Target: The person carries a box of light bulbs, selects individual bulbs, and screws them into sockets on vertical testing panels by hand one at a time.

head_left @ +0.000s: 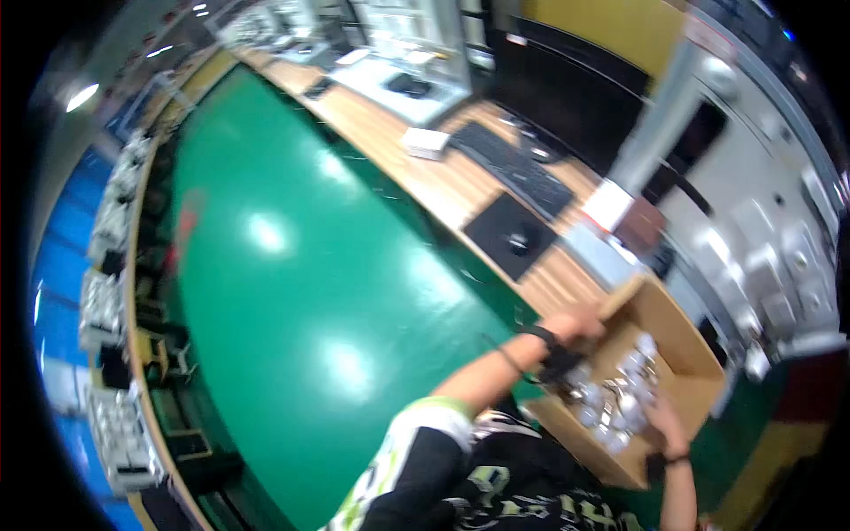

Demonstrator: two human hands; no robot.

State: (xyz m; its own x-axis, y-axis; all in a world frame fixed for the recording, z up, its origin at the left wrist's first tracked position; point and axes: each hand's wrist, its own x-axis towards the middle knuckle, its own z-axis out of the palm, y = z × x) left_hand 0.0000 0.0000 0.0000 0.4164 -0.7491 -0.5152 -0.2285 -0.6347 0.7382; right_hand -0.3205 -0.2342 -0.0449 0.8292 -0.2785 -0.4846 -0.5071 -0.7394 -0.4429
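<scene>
An open cardboard box (695,367) stands tilted in front of my body at the right. Inside it lie several small white, round-ended pieces (633,380) with shiny metallic parts; they look like light bulbs, though blur hides the detail. My left hand (580,323) is closed at the box's upper left rim, and a dark band circles that wrist. Into the box from the lower right reaches my right hand (664,420), its somewhat blurred fingers stretched out against the white pieces. I see nothing lifted in it.
Beyond the box runs a wooden bench (553,283) with a mouse (520,239) on a black pad, a keyboard (513,168) and a small white box (425,143). White fixtures (753,265) hang on a panel at right. Green floor (328,265) spreads left toward another bench.
</scene>
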